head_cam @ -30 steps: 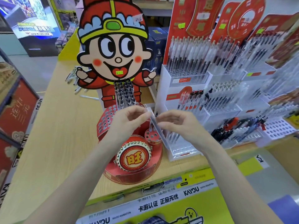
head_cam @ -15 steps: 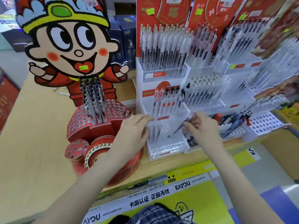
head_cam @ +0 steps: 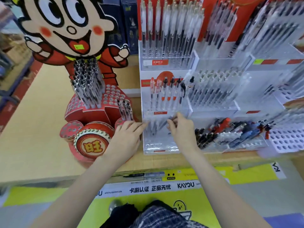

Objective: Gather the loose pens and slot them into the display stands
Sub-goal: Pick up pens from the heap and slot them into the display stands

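**Both hands at the lowest tier of the clear pen stand**

Right hand (head_cam: 181, 129) reaches into the bottom tier of the clear tiered stand (head_cam: 166, 146). Thumb and fingers pinch a slim dark-tipped pen (head_cam: 166, 122), which slants down to the left, its lower end among the slots of that tier. The view is blurred there; whether the tip sits in a slot cannot be told.

Left hand (head_cam: 127, 136) lies just beside the stand's left edge, fingers stretched out and nearly straight, tips touching or almost touching the front-left corner of the tier. It holds nothing that can be seen.

Tier above: a short row of red-and-white pens (head_cam: 166, 92) standing upright. Top tier: a dense row of clear-barrelled pens (head_cam: 166, 30) before a red backing card.

Right of the right hand: a heap of loose pens (head_cam: 230, 132), black, red and blue, lying flat across another low tray. Beyond it, a white perforated tray (head_cam: 287, 139).

Left: a red drum-shaped stand (head_cam: 92, 116) with a cartoon figure cutout (head_cam: 65, 30) behind it, a bundle of black-and-clear pens (head_cam: 88, 83) upright in its top holes, and a few more (head_cam: 125, 109) at its right side.

All stand on a pale wooden tabletop (head_cam: 36, 129). A dark pen (head_cam: 134, 175) lies along its front edge.
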{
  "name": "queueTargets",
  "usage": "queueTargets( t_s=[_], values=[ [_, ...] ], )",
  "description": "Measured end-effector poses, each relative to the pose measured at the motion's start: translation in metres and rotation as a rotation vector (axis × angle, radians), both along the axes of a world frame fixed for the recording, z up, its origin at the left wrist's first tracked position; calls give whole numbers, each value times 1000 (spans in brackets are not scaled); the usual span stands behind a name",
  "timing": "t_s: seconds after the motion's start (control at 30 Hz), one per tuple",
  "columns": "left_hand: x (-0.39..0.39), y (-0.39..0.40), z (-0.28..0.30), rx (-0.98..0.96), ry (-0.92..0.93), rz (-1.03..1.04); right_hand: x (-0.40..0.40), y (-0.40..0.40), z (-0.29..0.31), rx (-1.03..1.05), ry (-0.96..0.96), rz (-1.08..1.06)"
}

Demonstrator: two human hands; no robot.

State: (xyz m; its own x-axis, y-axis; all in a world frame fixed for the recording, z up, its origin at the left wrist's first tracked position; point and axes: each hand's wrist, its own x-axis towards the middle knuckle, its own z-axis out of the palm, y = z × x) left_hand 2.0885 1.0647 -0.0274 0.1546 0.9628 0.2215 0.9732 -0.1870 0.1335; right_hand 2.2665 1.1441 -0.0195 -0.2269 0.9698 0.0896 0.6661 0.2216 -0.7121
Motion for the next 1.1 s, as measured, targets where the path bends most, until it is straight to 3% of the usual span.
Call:
queueTargets(
  t_s=[0.17, 0.3, 0.43, 0.6, 0.67, 0.9, 1.0, 1.1],
  values=[
    [1, -6, 0, -7, -1, 49, 9, 0, -3, -51, 23, -39],
    [1, -8, 1, -25, -9, 48, -7, -12, -14, -54, -247, 38],
    [3, -5, 3, -42, -60, 49, -22, -18, -23, -84, -181, -55],
    [-4, 0, 3, -16, -52, -13, -32, -13, -12, -61, -475, -27],
    [-7, 3, 4, -59, -75, -45, -39, -11, -11, -112, -509, -57],
    [-69, -12, 25, 53, -140, -224, -57, -27, -5, -264, -368, -281],
    [-126, -35, 36, 33, -195, -234, -80, -60, 21, -152, -441, -414],
    [-188, -59, 38, -24, -364, -142, -149, -105, 54, 35, -108, -408]
  ],
)
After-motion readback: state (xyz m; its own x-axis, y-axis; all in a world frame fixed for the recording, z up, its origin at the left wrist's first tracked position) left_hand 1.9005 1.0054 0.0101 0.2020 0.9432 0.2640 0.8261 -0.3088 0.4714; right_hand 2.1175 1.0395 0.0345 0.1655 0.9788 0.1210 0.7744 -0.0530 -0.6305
